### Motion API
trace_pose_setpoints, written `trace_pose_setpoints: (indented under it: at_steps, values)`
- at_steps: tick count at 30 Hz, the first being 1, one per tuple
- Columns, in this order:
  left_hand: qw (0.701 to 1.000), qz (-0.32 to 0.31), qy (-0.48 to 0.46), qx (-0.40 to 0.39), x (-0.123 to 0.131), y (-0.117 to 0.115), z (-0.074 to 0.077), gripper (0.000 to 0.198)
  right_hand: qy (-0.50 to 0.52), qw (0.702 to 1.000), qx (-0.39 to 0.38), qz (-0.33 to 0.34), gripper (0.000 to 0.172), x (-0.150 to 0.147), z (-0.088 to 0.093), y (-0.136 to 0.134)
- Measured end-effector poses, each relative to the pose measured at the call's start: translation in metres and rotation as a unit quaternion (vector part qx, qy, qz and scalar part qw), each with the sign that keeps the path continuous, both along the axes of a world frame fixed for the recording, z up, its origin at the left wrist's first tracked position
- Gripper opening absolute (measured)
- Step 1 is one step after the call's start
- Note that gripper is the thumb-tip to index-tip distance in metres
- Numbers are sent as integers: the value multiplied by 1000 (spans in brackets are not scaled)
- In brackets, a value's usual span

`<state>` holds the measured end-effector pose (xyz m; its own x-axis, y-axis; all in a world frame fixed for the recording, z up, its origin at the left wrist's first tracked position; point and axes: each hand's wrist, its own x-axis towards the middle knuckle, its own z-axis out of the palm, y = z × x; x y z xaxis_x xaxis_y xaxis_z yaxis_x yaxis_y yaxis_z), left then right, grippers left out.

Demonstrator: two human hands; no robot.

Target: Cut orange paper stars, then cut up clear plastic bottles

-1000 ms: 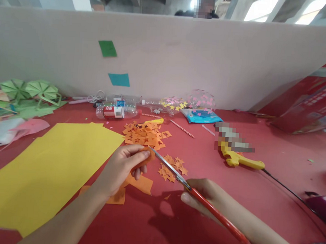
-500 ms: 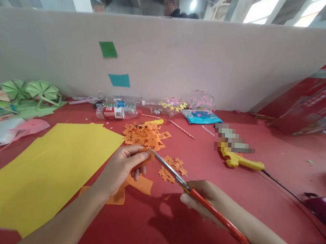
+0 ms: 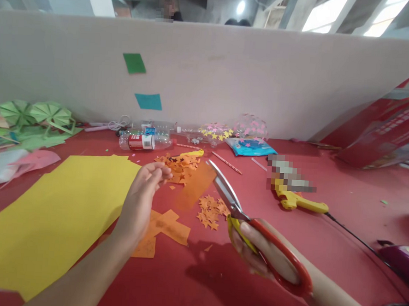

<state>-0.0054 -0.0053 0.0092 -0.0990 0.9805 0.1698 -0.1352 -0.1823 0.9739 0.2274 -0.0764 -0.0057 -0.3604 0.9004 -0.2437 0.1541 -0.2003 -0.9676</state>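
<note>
- Head view: left hand over the red table, fingers loosely curled beside the heap of orange paper offcuts with star-shaped holes. Cannot tell whether a scrap is pinched at the tips.
- Right hand gripping the metal scissors with red and yellow handles; fingers wrapped through the loops, blades apparently a little apart, pointing up and away.
- Blurred orange rectangular paper strip between left hand and blades, just short of the offcuts. Looks loose, perhaps dropping; contact with the scissors unclear.
- Small pile of cut orange paper stars below the blades, nearer the person; flat uncut-looking orange paper pieces beside the left wrist. Large yellow paper sheet farther left.
- Step in hand, as judged: between cuts, strip apparently let go.
- Next move would call for the left fingers to take a flat piece, hold it taut, and meet the blades clear of the fingertips.
</note>
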Motion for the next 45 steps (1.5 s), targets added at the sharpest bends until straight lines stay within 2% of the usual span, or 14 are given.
trace_pose_setpoints:
  at_steps: [2, 4, 7, 8, 10, 13, 16, 18, 22, 24, 30, 37, 45]
  values:
    - [998, -32, -20, -51, 0, 0, -7, 19, 101, 994, 15, 22, 45, 0, -1, -1]
    - [984, -138, 40, -109, 1, -4, -13, 18, 173, 984, 20, 42, 44, -2, -2, -3]
    - [910, -355, 150, -154, 9, -18, -15, 22, 197, 979, 5, 55, 45, -5, -5, -6]
    - [888, -401, 157, -157, 13, -23, -15, 23, 189, 980, 0, 57, 46, -6, -5, -6]
    - [875, -440, 130, -152, 19, -33, -12, 28, 159, 985, 4, 65, 47, -8, -6, -7]
    - [905, -403, 63, -119, 23, -40, -10, 36, 93, 993, 9, 71, 49, -10, -2, -7]
    - [951, -302, 30, -66, 19, -39, -12, 35, 16, 998, 4, 67, 52, -11, 3, -7]
    - [970, -239, 25, -42, 15, -37, -15, 35, -29, 997, -4, 71, 54, -12, 5, -7]
    - [989, -136, 42, -50, 11, -34, -18, 40, -74, 994, -24, 71, 57, -13, 7, -8]
    - [992, -105, 50, -52, 12, -33, -16, 38, -82, 994, -23, 75, 55, -14, 8, -8]
    - [995, -72, 66, -26, 16, -29, -10, 31, -133, 989, 1, 71, 49, -17, 16, -8]
    - [995, -58, 74, -29, 17, -29, -9, 28, -134, 989, -5, 66, 48, -17, 15, -10]
    - [996, -77, 32, -24, 14, -28, -14, 26, -134, 986, 0, 95, 52, -13, 16, -8]
